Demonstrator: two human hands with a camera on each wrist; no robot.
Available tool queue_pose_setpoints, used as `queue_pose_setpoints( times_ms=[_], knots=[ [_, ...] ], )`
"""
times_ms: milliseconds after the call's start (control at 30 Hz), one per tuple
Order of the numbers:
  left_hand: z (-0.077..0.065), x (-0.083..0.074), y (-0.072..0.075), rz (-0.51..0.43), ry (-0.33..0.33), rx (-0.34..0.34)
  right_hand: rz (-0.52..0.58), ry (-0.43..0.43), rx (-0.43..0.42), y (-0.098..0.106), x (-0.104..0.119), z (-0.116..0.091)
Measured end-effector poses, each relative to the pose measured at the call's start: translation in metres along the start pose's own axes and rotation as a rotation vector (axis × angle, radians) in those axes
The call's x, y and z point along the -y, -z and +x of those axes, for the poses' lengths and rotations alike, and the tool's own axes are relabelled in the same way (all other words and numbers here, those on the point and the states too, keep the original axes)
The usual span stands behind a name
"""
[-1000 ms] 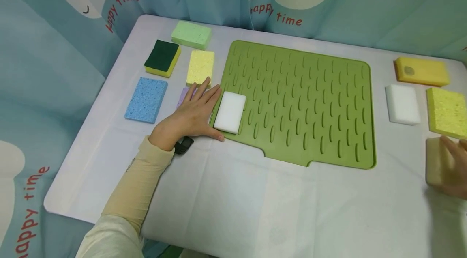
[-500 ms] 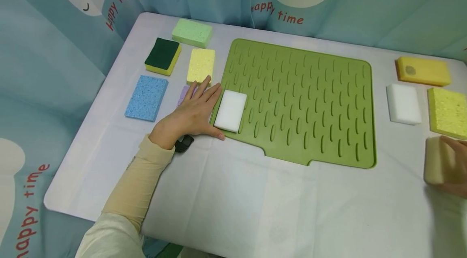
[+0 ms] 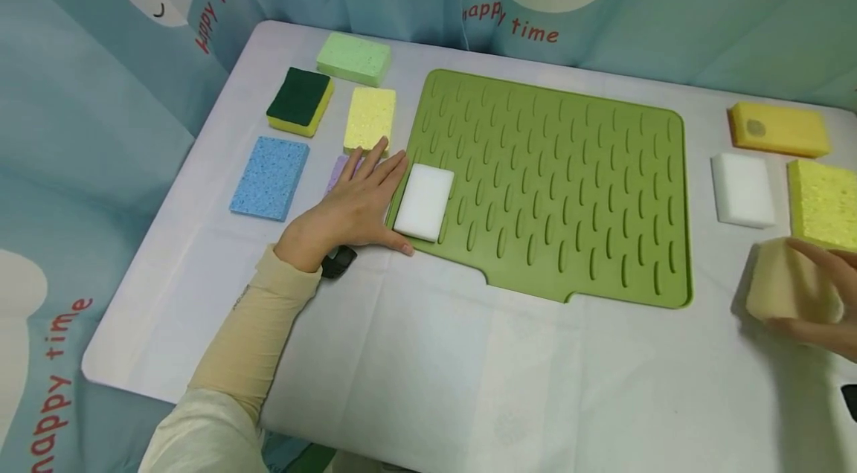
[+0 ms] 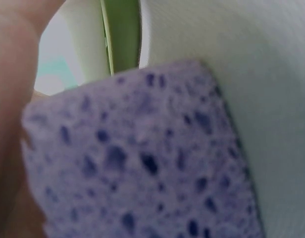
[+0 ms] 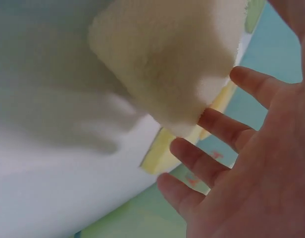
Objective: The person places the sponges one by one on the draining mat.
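Observation:
My left hand [image 3: 351,209] lies with fingers spread along the left edge of the green ridged mat [image 3: 535,183], thumb by its lower left corner. Beside the fingers on the mat is a white sponge [image 3: 423,201]. A purple sponge [image 4: 142,153] fills the left wrist view and is mostly hidden under that hand in the head view. At the right, my right hand [image 3: 842,294] pinches a thick beige sponge [image 3: 775,283] between thumb and fingers. Tilted, the sponge hangs over the table with its shadow beneath; the right wrist view shows fingertips [image 5: 207,119] along its edge.
Left of the mat lie a blue sponge [image 3: 270,178], a green-and-yellow scrub sponge [image 3: 299,101], a light green sponge [image 3: 355,58] and a yellow one [image 3: 370,118]. On the right are a white sponge [image 3: 743,190], an orange-yellow sponge [image 3: 780,129] and a yellow sponge [image 3: 823,201].
My right hand has lifted the beige sponge and brought it left, tilting it. The left hand has stayed in place.

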State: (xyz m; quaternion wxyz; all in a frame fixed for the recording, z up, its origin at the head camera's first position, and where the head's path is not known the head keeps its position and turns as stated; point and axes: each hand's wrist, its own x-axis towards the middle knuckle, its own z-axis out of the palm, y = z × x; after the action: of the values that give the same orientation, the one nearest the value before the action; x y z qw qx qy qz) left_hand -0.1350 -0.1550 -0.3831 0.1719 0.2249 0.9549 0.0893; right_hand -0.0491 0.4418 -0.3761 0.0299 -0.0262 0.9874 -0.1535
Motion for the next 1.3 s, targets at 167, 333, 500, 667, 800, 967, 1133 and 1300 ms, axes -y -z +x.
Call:
queue_pose_setpoints(
  times_ms=[167, 333, 500, 667, 800, 967, 1133, 1300],
  knots=[
    [0.000, 0.000, 0.000, -0.002, 0.000, 0.000, -0.004, -0.002, 0.007, 0.005, 0.027, 0.005],
    [0.000, 0.000, 0.000, -0.005, 0.001, 0.000, -0.010, 0.042, 0.001, 0.007, 0.048, 0.008],
    [0.001, 0.000, 0.000, -0.003, -0.003, 0.003, -0.013, 0.095, -0.013, 0.009, 0.061, 0.013],
    [0.001, 0.001, 0.000, -0.007, 0.001, 0.005, -0.050, 0.152, -0.011, 0.013, 0.072, 0.019],
    [0.001, 0.001, -0.001, -0.017, 0.000, 0.000, -0.057, 0.190, 0.015, 0.015, 0.081, 0.025],
    [0.000, 0.001, -0.001, -0.006, -0.004, -0.005, -0.037, 0.226, 0.044, 0.015, 0.096, 0.030],
    [0.000, 0.001, -0.001, 0.008, -0.011, -0.006, 0.001, 0.223, 0.052, 0.014, 0.109, 0.031],
    [0.000, 0.001, -0.001, 0.006, -0.007, -0.001, 0.052, 0.223, 0.088, 0.013, 0.122, 0.035]
  ],
)
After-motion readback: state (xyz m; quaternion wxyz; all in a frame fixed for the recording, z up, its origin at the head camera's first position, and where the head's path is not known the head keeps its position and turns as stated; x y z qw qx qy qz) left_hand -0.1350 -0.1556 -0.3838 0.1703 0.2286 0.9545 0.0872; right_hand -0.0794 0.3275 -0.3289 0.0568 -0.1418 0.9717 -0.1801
